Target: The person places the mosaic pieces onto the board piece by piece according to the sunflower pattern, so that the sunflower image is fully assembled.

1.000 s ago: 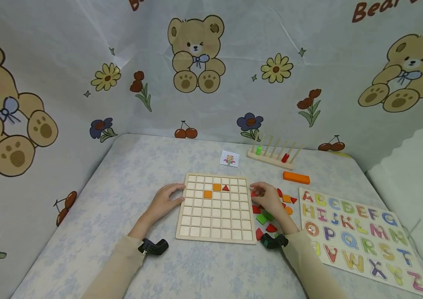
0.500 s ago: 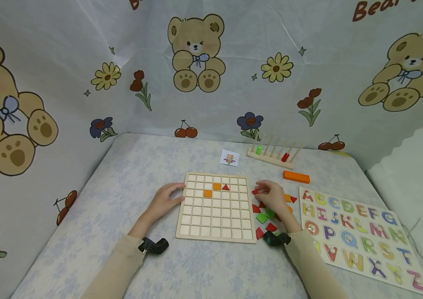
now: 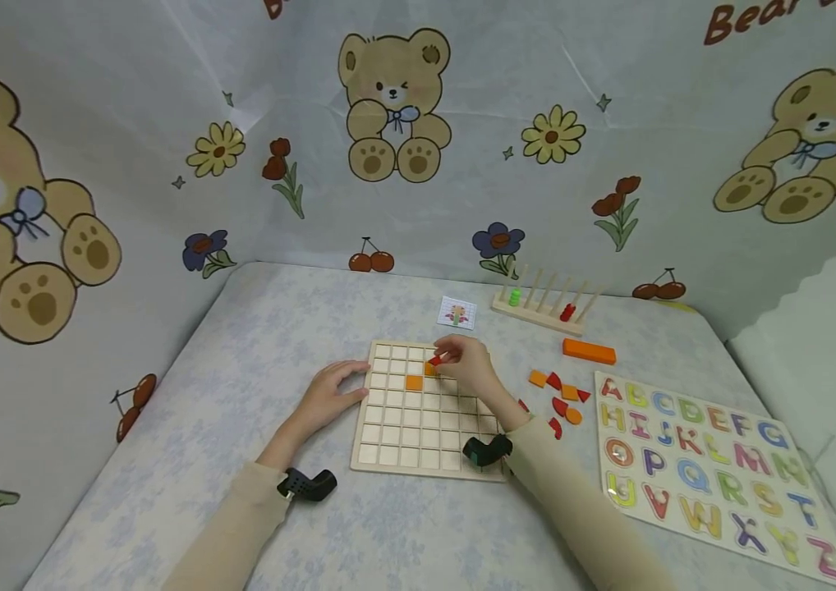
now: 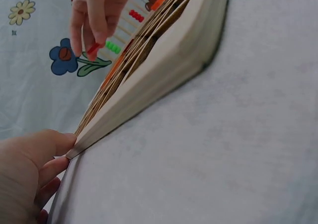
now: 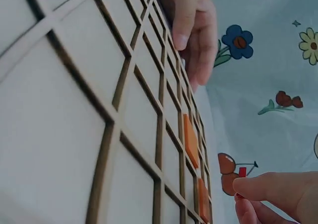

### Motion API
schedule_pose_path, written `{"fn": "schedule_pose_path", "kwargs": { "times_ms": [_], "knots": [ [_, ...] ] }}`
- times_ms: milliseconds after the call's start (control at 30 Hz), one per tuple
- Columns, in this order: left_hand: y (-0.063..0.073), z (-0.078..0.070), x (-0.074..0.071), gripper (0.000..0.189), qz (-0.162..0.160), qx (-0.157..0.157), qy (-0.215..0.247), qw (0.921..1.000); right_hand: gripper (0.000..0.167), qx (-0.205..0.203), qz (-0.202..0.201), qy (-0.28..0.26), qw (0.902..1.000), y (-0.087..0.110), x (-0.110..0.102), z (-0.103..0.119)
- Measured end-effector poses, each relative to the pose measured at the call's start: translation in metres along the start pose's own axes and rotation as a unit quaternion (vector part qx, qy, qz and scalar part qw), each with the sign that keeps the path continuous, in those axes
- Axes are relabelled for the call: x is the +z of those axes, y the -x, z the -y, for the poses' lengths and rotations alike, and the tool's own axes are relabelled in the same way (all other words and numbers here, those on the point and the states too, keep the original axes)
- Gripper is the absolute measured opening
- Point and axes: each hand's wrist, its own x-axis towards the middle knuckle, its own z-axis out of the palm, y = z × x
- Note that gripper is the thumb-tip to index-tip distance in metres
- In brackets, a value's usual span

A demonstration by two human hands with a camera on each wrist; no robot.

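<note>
A wooden grid board lies on the table. My left hand rests against its left edge, the fingers fairly straight; in the left wrist view the thumb and fingertips touch the rim. My right hand is over the board's upper part and pinches a small flat red tile between thumb and fingers. In the right wrist view the red tile shows edge-on above the thumb. Two orange squares sit in cells: one orange square uncovered, another orange square partly behind the red tile.
Right of the board lie loose tiles, among them an orange disc and an orange square. Beyond are a printed card, a peg stand with green and red rings, and an orange bar. An alphabet board fills the right.
My right hand has picked up the red tile from beside the board and carried it left over the upper cells. My left hand stays at the board's edge.
</note>
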Motion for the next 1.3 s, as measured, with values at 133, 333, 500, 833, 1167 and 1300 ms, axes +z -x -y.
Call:
{"fn": "schedule_pose_path", "kwargs": {
  "times_ms": [133, 333, 500, 833, 1167, 1300],
  "knots": [
    [-0.002, -0.001, 0.005, 0.048, 0.007, 0.005, 0.003, 1.0, 0.033, 0.01, 0.008, 0.0, 0.9999, -0.01, 0.017, 0.0],
    [-0.004, -0.004, 0.008, 0.047, 0.009, 0.011, -0.001, 0.9999, 0.031, 0.018, 0.006, 0.003, 0.9998, -0.01, 0.025, -0.002],
    [-0.005, -0.004, 0.008, 0.045, 0.007, 0.016, -0.009, 0.9998, 0.029, 0.004, 0.006, -0.006, 1.0, -0.008, 0.026, -0.003],
    [-0.005, -0.005, 0.007, 0.044, 0.006, 0.009, -0.003, 0.9999, 0.025, -0.018, -0.005, 0.007, 0.9998, 0.003, 0.009, -0.006],
    [-0.002, -0.002, 0.003, 0.045, 0.0, 0.008, -0.017, 0.9998, 0.026, 0.018, -0.102, 0.074, 0.9919, 0.041, -0.066, -0.042],
    [-0.002, -0.001, 0.001, 0.045, 0.002, 0.005, -0.013, 0.9999, 0.033, 0.071, -0.117, 0.108, 0.9847, 0.056, -0.092, -0.059]
  ]
}}
